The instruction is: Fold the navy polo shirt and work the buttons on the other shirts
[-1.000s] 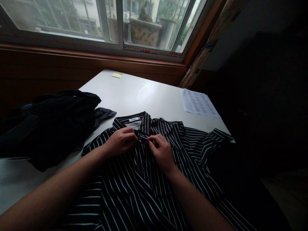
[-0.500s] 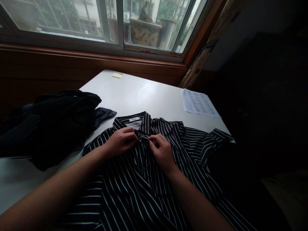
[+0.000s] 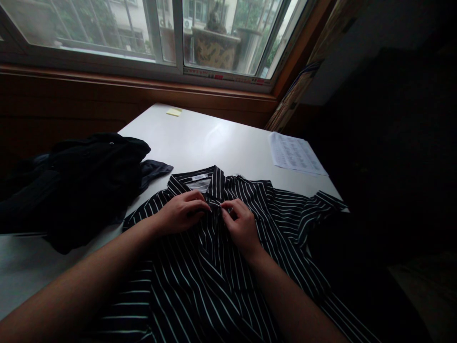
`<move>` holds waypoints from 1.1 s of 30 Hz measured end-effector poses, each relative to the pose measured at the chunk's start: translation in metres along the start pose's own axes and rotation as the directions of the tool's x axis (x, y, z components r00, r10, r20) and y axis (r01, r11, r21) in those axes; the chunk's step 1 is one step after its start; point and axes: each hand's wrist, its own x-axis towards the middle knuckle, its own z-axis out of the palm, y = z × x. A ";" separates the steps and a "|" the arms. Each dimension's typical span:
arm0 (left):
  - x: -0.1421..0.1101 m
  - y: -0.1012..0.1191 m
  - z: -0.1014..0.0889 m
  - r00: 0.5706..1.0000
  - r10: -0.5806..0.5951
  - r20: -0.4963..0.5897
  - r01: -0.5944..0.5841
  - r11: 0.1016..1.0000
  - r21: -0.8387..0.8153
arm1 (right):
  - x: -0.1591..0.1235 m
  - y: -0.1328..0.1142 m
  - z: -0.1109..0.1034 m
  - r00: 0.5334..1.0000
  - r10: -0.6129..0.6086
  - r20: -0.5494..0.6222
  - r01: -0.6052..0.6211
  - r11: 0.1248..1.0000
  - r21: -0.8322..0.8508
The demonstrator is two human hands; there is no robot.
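Observation:
A black shirt (image 3: 221,276) with thin white stripes lies spread over the near part of the table, its collar pointing towards the window. Just below the collar, my left hand (image 3: 183,209) is closed at the front opening, thumb and fingers on the fabric. Facing it, my right hand (image 3: 241,226) pinches the edge of the front placket between thumb and forefinger. The two sets of fingertips are close together. Any button between them is too small and dark to make out.
Dark clothes (image 3: 82,186) are heaped on the left of the white table (image 3: 214,138). Printed sheets (image 3: 296,153) lie at the right edge and a yellow sticky note (image 3: 173,112) at the far corner. A window (image 3: 228,43) stands behind.
My left hand has shifted slightly to the right, its fingers now closer to the right hand's fingertips. My right hand stays almost where it was, and the shirt has barely moved.

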 end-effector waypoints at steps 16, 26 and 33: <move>-0.002 -0.009 0.009 0.983 0.063 0.171 -0.097 0.975 0.199 | 0.000 0.000 0.000 1.000 0.000 -0.011 0.000 1.000 0.005; -0.002 -0.008 0.009 0.978 0.076 0.194 -0.121 0.966 0.230 | 0.000 -0.001 0.000 1.000 0.002 -0.017 -0.002 1.000 -0.006; 0.000 -0.005 0.008 0.976 0.113 0.186 -0.160 0.952 0.260 | -0.001 0.001 0.000 1.000 0.005 -0.017 -0.005 1.000 -0.012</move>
